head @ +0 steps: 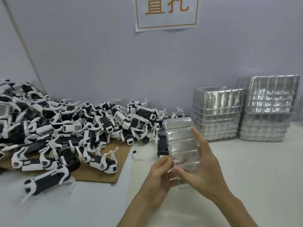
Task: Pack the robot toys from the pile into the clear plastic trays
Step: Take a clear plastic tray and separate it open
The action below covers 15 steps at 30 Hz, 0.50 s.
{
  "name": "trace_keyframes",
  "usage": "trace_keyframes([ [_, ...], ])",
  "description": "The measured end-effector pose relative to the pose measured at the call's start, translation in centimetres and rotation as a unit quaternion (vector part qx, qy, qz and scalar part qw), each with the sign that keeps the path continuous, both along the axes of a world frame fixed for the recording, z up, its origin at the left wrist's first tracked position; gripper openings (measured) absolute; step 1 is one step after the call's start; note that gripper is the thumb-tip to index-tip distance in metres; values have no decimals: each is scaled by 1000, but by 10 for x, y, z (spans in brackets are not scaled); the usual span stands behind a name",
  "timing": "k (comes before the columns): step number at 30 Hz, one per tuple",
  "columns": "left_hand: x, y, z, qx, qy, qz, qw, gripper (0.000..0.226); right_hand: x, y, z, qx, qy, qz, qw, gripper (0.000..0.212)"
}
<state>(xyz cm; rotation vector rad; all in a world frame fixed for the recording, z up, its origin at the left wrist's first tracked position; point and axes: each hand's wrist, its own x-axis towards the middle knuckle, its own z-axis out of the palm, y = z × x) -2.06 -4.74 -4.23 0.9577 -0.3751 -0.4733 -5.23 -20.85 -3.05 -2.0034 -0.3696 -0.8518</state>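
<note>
- Two hands hold one clear tray (182, 141) above the white tabletop (246, 169), just right of the toy pile.
- The left grip (159, 173) pinches the tray's left edge near its low end. The right grip (201, 167) is clamped around the right side, with the thumb across the near end.
- The tray's long axis runs away from the person. Its far end is raised and leans slightly left.
- One single toy (47, 181) sits apart, at the near left.
- One pile of robot toys (73, 128), too many to count, lies partly on one cardboard sheet (96, 174).
- Two tray stacks stand at the far right, the lower stack (216, 113) just beside the taller stack (267, 108).
- One paper sign (166, 12) hangs on the wall.
</note>
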Motion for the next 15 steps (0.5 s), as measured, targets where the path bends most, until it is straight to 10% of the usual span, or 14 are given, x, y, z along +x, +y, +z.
trace_keyframes([
  [9,-5,-3,7,24,6,-22,999,66,-1,-7,6,36,10,54,998,115],
  [15,-4,-8,6,78,-48,61,994,27,0,-12,5,-15,7,12,1000,108],
])
